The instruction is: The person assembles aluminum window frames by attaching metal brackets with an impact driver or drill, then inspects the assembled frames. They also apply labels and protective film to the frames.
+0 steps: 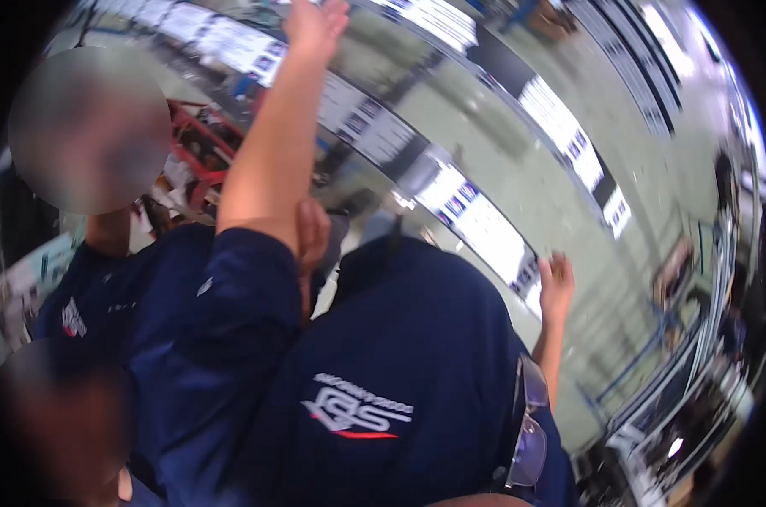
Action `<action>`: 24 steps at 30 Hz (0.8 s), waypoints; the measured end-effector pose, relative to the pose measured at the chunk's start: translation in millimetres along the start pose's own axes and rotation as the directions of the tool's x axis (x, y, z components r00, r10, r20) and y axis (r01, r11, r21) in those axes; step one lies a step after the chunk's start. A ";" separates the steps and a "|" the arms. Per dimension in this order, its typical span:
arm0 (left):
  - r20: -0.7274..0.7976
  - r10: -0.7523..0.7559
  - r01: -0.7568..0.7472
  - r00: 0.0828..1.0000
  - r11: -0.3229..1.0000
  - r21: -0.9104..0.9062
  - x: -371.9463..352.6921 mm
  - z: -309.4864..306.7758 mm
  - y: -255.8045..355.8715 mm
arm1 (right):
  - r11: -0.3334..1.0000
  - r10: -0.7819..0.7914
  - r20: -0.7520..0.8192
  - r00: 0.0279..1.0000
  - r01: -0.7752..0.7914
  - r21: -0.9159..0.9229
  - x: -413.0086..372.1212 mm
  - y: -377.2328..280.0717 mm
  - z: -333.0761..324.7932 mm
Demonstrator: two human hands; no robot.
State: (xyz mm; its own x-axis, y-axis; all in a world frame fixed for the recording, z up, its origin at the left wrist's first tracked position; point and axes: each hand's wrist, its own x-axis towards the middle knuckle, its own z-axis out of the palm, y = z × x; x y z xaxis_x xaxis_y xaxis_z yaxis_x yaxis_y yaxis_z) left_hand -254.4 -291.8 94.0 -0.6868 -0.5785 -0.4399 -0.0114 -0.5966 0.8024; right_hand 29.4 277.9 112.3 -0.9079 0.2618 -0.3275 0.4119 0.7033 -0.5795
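My left arm stretches up across the view, and my left hand [317, 27] is at the top edge, blurred, over a long glossy dark strip [383, 135] that mirrors bright lights. Its fingers look loosely extended, with nothing seen in them. Out to the right, my right hand [557, 286] hangs beside the near end of the same strip, fingers half bent and apart, holding nothing visible. A co-worker's hand [313, 232] overlaps my left upper arm from behind. Sunglasses [528, 452] hang at the front of my dark blue shirt [417, 338].
Co-workers in dark blue shirts [104, 291] stand close on my left. A second glossy strip [518, 72] runs parallel beyond the first. Dark slatted lengths [632, 68] lie at the upper right. A red frame [201, 156] is at left, with racks of long bars [696, 355] at right.
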 end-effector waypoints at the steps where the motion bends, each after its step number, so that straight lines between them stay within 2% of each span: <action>1: 0.033 -0.038 0.038 0.999 0.999 0.006 -14.9 19.4 -17.6 | 1.000 0.018 -0.008 1.000 -0.018 0.019 1.3 -14.5 3.9; 3: 0.221 -0.092 0.089 0.971 0.996 0.024 -53.4 49.5 -34.6 | 0.998 0.025 0.000 1.000 -0.025 0.055 0.2 -41.2 10.7; 7: 0.518 -0.125 0.099 0.847 0.992 0.077 -192.5 101.3 -56.3 | 0.987 -0.016 -0.010 1.000 0.017 0.158 -5.9 -39.6 11.5; 10: 0.704 -0.140 0.073 0.696 0.990 0.124 -291.5 131.6 -68.0 | 0.976 -0.048 -0.059 0.997 0.059 0.211 -21.8 -20.5 0.2; 12: 0.815 -0.147 0.048 0.560 0.988 0.144 -350.1 142.7 -70.4 | 0.972 -0.066 -0.074 0.995 0.081 0.221 -37.5 -2.1 -13.7; 14: 0.812 -0.272 0.160 0.517 0.962 0.220 -415.9 142.3 -96.5 | 0.969 -0.087 -0.102 0.991 0.108 0.222 -53.7 22.2 -29.2; 16: 0.840 -0.340 0.258 0.423 0.934 0.248 -474.7 132.7 -116.2 | 0.954 -0.138 -0.163 0.977 0.176 0.242 -65.7 48.5 -39.9; 17: 0.860 -0.371 0.285 0.349 0.917 0.280 -496.7 125.7 -129.6 | 0.941 -0.109 -0.151 0.982 0.151 0.301 -73.8 59.1 -48.6; 18: 0.869 -0.357 0.269 0.344 0.924 0.273 -519.2 119.4 -142.8 | 0.937 -0.122 -0.165 0.979 0.169 0.306 -81.6 72.3 -58.5; 20: 0.813 -0.474 0.341 0.338 0.867 0.363 -559.8 108.2 -169.4 | 0.945 -0.067 -0.146 0.987 0.110 0.308 -96.7 102.9 -75.7; 24: 0.766 -0.541 0.311 0.348 0.837 0.449 -631.0 94.1 -206.9 | 0.925 -0.011 -0.187 0.982 0.081 0.372 -135.1 174.9 -104.8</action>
State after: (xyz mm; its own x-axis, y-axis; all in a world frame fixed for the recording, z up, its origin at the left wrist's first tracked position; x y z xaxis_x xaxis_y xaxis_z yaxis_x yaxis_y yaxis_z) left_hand 112.9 249.0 243.5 -0.7896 0.5470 -0.2782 -0.5500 -0.4297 0.7162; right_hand 215.9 434.9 133.3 -0.9110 0.3730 -0.1759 0.3364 0.4255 -0.8401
